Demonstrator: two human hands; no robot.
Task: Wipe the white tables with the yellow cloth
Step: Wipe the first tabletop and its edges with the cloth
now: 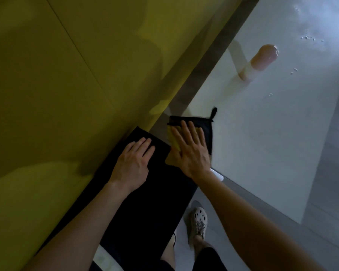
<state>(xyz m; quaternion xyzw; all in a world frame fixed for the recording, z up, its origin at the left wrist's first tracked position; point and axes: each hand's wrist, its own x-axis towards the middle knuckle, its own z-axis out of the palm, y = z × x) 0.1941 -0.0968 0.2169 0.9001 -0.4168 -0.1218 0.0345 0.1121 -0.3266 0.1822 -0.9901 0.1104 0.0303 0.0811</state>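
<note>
From the head view, the right hand (192, 153) lies flat on the yellow cloth (174, 140), its fingers (186, 132) straight and spread, pressing down rather than gripping. The cloth, edged in black with a small black loop at one corner, sits at the near corner of the glossy white surface (262, 137). The left hand (133, 165) rests palm down just beside it on a black panel (145, 208), fingers released and holding nothing. Water droplets (307, 38) dot the far part of the white surface. A yellow-green wall (57, 85) fills the left. Below, a foot in a pale shoe (199, 222) stands on the grey floor.
</note>
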